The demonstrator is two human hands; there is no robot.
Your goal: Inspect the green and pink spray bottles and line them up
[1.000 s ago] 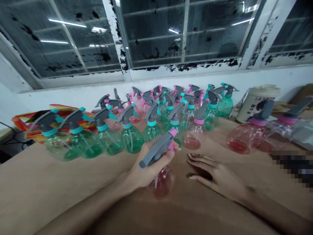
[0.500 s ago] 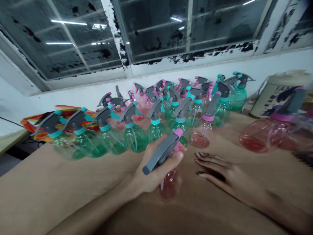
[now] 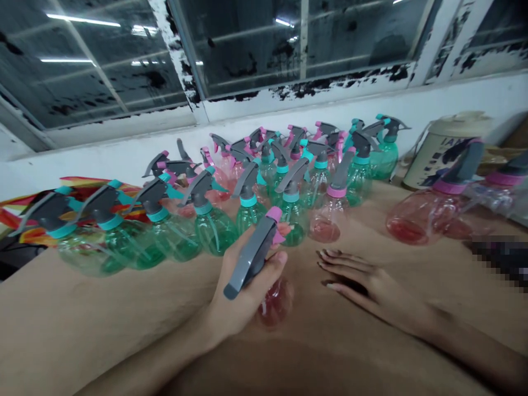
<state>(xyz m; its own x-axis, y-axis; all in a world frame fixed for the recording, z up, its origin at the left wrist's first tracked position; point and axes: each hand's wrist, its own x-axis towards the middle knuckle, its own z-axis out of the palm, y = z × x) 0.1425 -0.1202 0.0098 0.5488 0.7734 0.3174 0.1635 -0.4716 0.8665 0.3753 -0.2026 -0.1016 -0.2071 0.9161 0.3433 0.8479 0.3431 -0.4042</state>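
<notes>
My left hand [image 3: 233, 308] is wrapped round the neck of a pink spray bottle [image 3: 275, 305], just under its grey trigger head with a pink nozzle. The nozzle points away from me and the bottle's lower part is see-through pink; most of its neck is hidden by my fingers. My right hand [image 3: 371, 283] lies palm down on the wooden table [image 3: 136, 324], fingers stretched out, holding nothing. Ahead of it stands another pink spray bottle [image 3: 325, 225]. Beyond my left hand is a green spray bottle [image 3: 215, 231] with a turquoise collar.
Several green and pink spray bottles crowd toward the wall, below a window [image 3: 247, 49]. A large pink bottle [image 3: 412, 223] stands at right, before a cream jug [image 3: 437, 151]. Colourful cloth or plastic [image 3: 94, 187] lies at far left. A dark, pixelated thing [image 3: 501, 261] is at the right edge.
The view has turned slightly right, so the bottles and window appear further left. My left hand keeps its hold on the pink spray bottle; my right hand stays flat on the table.
</notes>
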